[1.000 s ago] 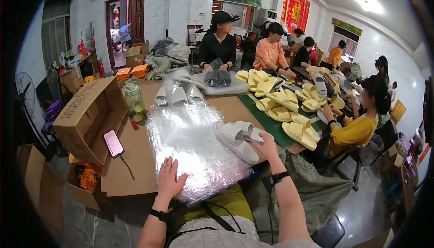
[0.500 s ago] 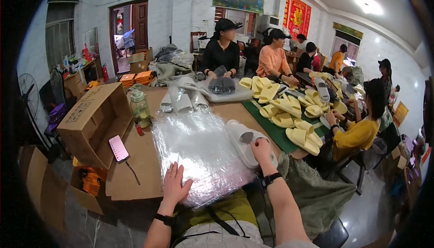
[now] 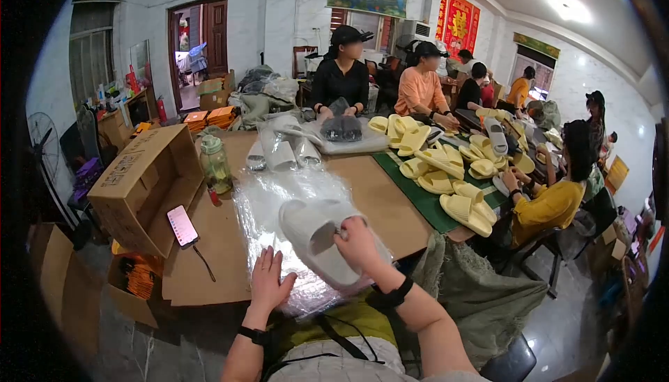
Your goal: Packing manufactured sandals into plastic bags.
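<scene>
My right hand (image 3: 358, 246) grips a pair of off-white slippers (image 3: 301, 220) by the strap area, fingers closed. The pair is tilted above a stack of clear plastic bags (image 3: 261, 197), with the toe ends pointing away from me and to the left. Whether the soles touch the bags I cannot tell. My left hand (image 3: 269, 283) lies flat near the front left edge of that stack, fingers stretched out and holding nothing. Farther back, more off-white slippers in clear plastic (image 3: 281, 155) rest beyond the bags.
Left of the bags are a phone (image 3: 182, 227), a green-lidded bottle (image 3: 215, 166) and an open cardboard box (image 3: 143, 187). Yellow slippers (image 3: 465, 213) are heaped on a green mat (image 3: 404, 188) at the right. A co-worker in black (image 3: 340, 82) handles dark bagged items opposite me.
My right hand has lifted the off-white slippers from the right side of the bag stack and brought them left over it. The left hand stays in almost the same place.
</scene>
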The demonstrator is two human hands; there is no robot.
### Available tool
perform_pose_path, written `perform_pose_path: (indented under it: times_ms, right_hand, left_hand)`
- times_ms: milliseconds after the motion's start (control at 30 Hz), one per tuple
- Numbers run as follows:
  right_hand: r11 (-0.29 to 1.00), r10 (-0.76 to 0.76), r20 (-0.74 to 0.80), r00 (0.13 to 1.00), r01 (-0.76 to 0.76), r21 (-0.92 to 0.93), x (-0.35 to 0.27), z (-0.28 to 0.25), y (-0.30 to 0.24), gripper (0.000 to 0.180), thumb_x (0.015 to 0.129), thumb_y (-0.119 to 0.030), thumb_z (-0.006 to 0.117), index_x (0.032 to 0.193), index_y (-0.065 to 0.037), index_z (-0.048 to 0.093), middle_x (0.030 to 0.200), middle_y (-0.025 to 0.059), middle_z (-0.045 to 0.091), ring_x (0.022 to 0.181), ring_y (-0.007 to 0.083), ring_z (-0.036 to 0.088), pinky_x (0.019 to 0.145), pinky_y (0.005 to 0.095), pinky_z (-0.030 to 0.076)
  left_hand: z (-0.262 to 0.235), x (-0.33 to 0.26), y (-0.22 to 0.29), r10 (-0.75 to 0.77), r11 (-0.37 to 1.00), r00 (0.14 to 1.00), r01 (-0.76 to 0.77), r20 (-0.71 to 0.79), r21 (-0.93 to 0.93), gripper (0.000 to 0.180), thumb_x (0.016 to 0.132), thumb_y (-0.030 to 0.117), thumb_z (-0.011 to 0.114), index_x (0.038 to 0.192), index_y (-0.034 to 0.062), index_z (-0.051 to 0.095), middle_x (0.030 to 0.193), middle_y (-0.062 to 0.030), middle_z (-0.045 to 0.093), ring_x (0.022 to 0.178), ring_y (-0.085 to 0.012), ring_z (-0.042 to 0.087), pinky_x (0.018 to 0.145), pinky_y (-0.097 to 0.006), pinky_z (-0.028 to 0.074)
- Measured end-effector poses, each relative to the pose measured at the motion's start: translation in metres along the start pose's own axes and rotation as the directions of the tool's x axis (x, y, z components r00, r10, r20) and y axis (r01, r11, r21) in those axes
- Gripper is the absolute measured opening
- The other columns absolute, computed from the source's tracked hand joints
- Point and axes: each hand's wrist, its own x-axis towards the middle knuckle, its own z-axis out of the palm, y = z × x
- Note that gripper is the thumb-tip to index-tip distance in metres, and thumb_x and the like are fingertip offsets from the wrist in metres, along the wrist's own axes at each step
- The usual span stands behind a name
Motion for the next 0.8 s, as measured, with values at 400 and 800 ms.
perform_pose_path:
  times_ms: [400,800]
  right_hand:
    - [0.957,0.037,0.285,0.958,0.048,-0.287,-0.018,0.043,-0.001,0.039,0.089,-0.038,0.066,0.101,-0.001,0.062,0.102,0.0212,0.055,0.099,0.0392,0.057,0.078,0.0497,0.052]
    - [0.967,-0.008,0.105,0.994,0.035,-0.251,-0.031,0.055,0.010,0.031,0.089,-0.034,0.066,0.092,-0.004,0.061,0.096,0.0161,0.055,0.095,0.0361,0.057,0.072,0.0505,0.051]
  left_hand:
    - [-0.001,-0.001,0.000,0.014,1.000,1.000,-0.014,-0.017,0.001,0.070,0.088,0.045,0.063,0.139,-0.0017,0.050,0.150,-0.0297,0.039,0.141,-0.0455,0.034,0.116,-0.053,0.027]
    - [0.001,-0.001,0.001,0.008,1.000,1.000,-0.009,-0.025,-0.018,0.069,0.088,0.045,0.064,0.137,-0.0014,0.053,0.149,-0.0285,0.041,0.141,-0.0443,0.034,0.117,-0.052,0.026]
